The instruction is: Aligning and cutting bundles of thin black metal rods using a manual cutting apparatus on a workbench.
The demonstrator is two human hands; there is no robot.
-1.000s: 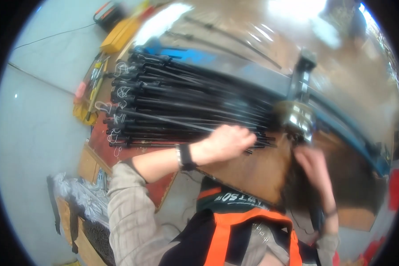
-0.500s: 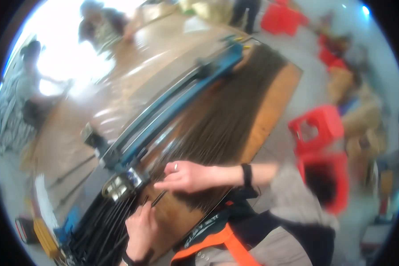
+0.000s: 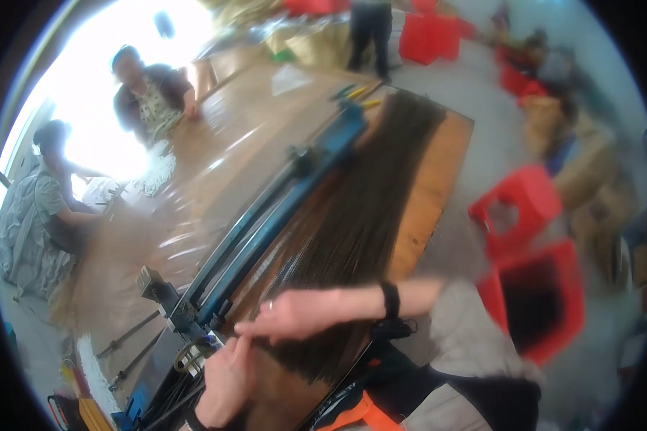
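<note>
Right hand: the person's right hand (image 3: pixel 305 314) comes in from about 3 o'clock, flat and palm-down, fingers stretched out and pressed onto the near end of the rods. There's a ring on one finger and a black wristband (image 3: pixel 389 300) on the wrist. It isn't gripping anything, just lying across the bundle.
Left hand: the left hand (image 3: pixel 226 381) sits at roughly 7 o'clock from the right one, just below it. The fingers are curled loosely at the rod ends by the metal fitting. The picture is too blurry to tell whether it's actually pinching something.
Rods: a thick bundle of thin dark rods (image 3: pixel 366 208) lies fanned along the bench, running from the hands up toward 1 o'clock.
Blue rail: a long blue rail (image 3: pixel 287 208) runs right beside the rods on their 9 o'clock side, same direction, ending in a metal fitting (image 3: pixel 187 352) near the left hand.
Bench: a brown wooden bench (image 3: pixel 438 179) carries all of it.
Around: red plastic stools (image 3: pixel 517 208) stand on the floor at 3 o'clock. Two other people (image 3: pixel 151 90) sit at the far side of a long table, up around 10 o'clock, well apart from the hands.
</note>
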